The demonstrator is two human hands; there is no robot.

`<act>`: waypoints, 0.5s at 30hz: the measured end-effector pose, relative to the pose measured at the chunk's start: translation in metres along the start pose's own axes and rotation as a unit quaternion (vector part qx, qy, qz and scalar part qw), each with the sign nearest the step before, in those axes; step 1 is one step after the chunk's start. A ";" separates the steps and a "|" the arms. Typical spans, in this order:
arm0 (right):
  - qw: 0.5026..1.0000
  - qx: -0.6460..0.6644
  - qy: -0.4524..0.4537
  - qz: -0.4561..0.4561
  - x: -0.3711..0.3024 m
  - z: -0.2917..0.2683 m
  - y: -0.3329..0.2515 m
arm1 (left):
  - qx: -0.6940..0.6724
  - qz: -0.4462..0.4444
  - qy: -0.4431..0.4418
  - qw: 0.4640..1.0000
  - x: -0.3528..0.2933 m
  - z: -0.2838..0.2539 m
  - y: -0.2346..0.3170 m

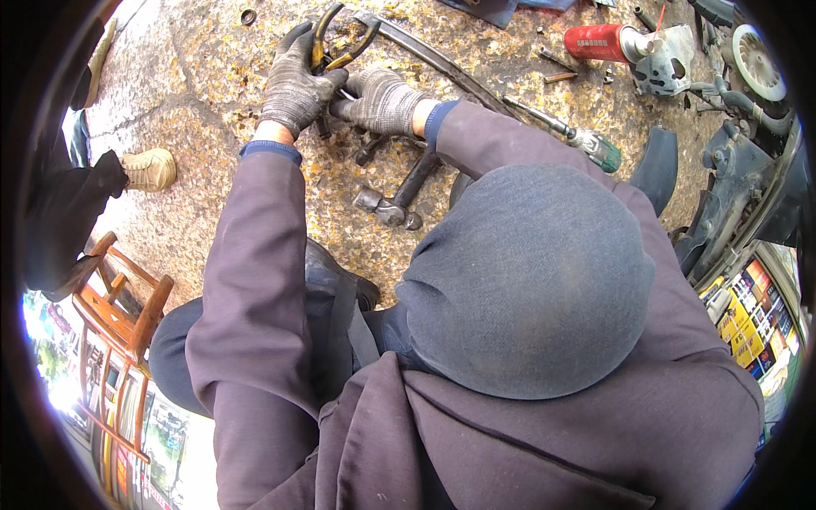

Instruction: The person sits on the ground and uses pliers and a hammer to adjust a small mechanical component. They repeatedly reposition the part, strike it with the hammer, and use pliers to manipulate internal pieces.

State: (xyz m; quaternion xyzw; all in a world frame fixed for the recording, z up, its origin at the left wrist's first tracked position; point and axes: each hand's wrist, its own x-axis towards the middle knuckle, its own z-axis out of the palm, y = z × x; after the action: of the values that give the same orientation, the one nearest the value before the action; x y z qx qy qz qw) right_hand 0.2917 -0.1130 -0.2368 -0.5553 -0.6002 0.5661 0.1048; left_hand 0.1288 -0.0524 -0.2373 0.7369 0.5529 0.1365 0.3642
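Observation:
My left hand (297, 83), in a grey knit glove, closes around the lower part of a pair of pliers (344, 59). Their black-and-yellow handles spread apart and point away from me; the jaw end is hidden by the gloves. Right beside it, my right hand (387, 100) is gloved the same way, its fingers closed at a small dark metal piece I cannot make out. A ball-peen hammer (389, 208) lies on the speckled floor below my right hand, near another dark tool (368, 151) partly covered by that hand.
A long metal bar (442, 64) runs from beyond my hands toward a green-ended tool (595, 149). At far right are a red spray can (595, 42), a metal plate (667, 64) and dark vehicle parts (722, 170). A wooden chair (119, 310) and another person's shoe (150, 170) are left.

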 end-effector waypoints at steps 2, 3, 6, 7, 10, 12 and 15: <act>1.000 -0.002 0.010 0.009 0.000 0.000 -0.002 | -0.076 -0.049 -0.022 0.996 0.000 -0.002 -0.004; 1.000 -0.002 0.012 0.017 0.001 0.000 -0.003 | -0.111 -0.048 -0.017 0.993 0.001 -0.002 -0.006; 0.999 -0.028 0.033 -0.002 0.004 0.001 -0.002 | -0.164 -0.065 -0.014 0.984 0.001 -0.002 -0.009; 0.998 -0.045 0.043 -0.029 0.006 0.002 -0.001 | -0.119 -0.047 -0.003 0.992 0.000 0.000 -0.009; 0.995 -0.082 0.051 -0.034 0.008 0.003 0.008 | -0.051 -0.012 0.010 0.999 -0.001 0.003 -0.009; 0.994 -0.070 0.068 -0.054 0.010 0.004 0.013 | -0.039 -0.010 0.007 0.999 -0.001 0.002 -0.010; 0.988 -0.090 0.085 -0.095 0.013 -0.001 0.022 | -0.037 -0.008 -0.022 0.999 0.000 -0.002 -0.012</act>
State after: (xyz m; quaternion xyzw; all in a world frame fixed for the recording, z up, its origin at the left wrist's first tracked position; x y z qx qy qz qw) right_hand 0.3000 -0.1073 -0.2607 -0.5494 -0.6875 0.4479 0.1581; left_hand 0.1191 -0.0503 -0.2441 0.7214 0.5447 0.1376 0.4048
